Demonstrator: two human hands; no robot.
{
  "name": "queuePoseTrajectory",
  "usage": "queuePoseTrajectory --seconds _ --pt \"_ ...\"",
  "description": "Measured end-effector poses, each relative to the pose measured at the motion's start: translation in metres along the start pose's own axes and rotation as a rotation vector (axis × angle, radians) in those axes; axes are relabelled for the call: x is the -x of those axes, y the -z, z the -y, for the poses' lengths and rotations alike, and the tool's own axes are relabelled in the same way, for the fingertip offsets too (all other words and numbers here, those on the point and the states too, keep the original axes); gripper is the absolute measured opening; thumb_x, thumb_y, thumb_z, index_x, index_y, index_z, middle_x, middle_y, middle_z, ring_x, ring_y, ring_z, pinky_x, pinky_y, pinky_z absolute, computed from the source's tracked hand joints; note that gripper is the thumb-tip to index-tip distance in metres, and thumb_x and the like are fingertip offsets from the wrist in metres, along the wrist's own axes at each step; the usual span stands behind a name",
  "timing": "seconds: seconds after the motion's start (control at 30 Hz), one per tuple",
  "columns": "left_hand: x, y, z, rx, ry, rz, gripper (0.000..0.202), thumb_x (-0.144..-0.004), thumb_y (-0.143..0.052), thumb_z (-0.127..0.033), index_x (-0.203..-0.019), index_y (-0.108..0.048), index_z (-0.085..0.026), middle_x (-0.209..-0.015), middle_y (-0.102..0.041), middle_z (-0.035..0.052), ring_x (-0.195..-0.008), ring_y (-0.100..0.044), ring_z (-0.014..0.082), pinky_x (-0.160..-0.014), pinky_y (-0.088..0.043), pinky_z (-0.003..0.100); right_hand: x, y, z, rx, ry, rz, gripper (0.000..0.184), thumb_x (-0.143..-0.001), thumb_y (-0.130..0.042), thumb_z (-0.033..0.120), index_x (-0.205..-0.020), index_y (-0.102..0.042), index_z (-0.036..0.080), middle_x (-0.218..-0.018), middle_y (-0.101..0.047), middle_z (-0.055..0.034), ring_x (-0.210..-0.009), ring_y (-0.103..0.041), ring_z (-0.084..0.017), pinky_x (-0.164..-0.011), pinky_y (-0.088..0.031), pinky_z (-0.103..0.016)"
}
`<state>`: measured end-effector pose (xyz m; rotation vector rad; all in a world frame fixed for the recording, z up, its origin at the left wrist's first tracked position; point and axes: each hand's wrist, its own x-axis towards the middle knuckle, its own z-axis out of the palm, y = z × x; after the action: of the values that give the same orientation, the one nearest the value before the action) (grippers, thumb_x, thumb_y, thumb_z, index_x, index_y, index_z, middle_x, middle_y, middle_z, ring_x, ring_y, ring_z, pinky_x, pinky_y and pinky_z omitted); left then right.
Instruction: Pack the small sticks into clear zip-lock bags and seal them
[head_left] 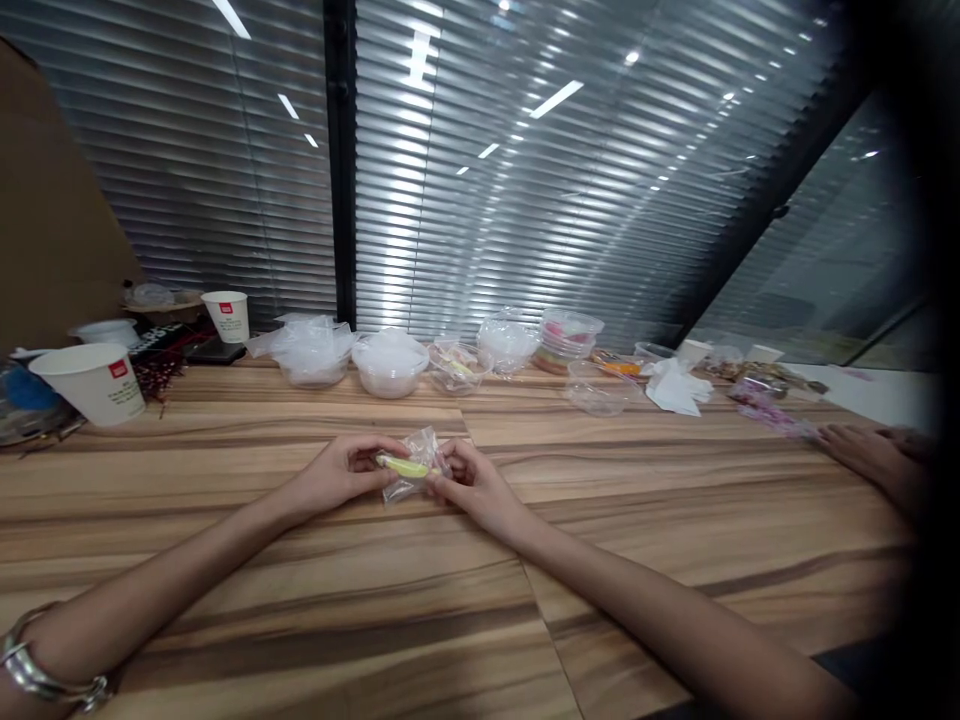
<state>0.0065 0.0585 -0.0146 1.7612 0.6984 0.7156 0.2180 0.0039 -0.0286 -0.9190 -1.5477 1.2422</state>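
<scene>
Just above the table, a small, slim yellow-green piece [405, 467], curved a little like a banana, shows against a crinkled clear plastic bag [424, 443]. Whether the piece is inside the bag or in front of it, I cannot tell. My left hand [349, 472] is closed in a pinch at the piece's left end. From the other side, my right hand [480, 490] pinches the bag's right edge near the piece's other end. Its fingertips partly hide what they grip.
Clear tubs [390, 365], stacked containers [566, 335] and an open clear cup [600, 388] line the back. Paper cups [97, 385] stand left. White gloves or tissue [677, 387] lie right of centre. Another person's hand [862, 450] rests on the wooden table [322, 620] at right.
</scene>
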Motion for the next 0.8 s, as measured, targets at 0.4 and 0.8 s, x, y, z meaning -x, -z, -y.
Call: queuePoseTrajectory --seconds 0.4,0.8 --pt "0.0006 0.0011 0.0010 -0.058 0.017 -0.002 0.031 -0.073 -0.063 -0.029 -0.101 -0.062 -0.015 -0.098 -0.065 0.0065 -0.081 -0.059 0.0163 -0.073 -0.047 0.027 0.0003 0.0004 -0.0030 0.017 -0.006 0.012 0.018 -0.081 -0.058 0.030 -0.089 -0.047 0.019 -0.069 -0.054 0.0024 -0.062 -0.053 -0.010 -0.058 -0.041 -0.023" --pt "0.0006 -0.0003 -0.0021 -0.067 0.001 -0.009 0.030 -0.074 -0.062 -0.028 -0.101 -0.062 -0.014 -0.100 -0.064 0.0073 -0.079 -0.058 0.0151 -0.069 -0.047 0.025 0.0012 -0.0009 0.0002 0.030 0.005 -0.007 0.018 -0.083 -0.055 0.032 -0.080 -0.043 0.019 -0.063 -0.051 0.0038 -0.058 -0.051 -0.009 -0.055 -0.039 -0.021"
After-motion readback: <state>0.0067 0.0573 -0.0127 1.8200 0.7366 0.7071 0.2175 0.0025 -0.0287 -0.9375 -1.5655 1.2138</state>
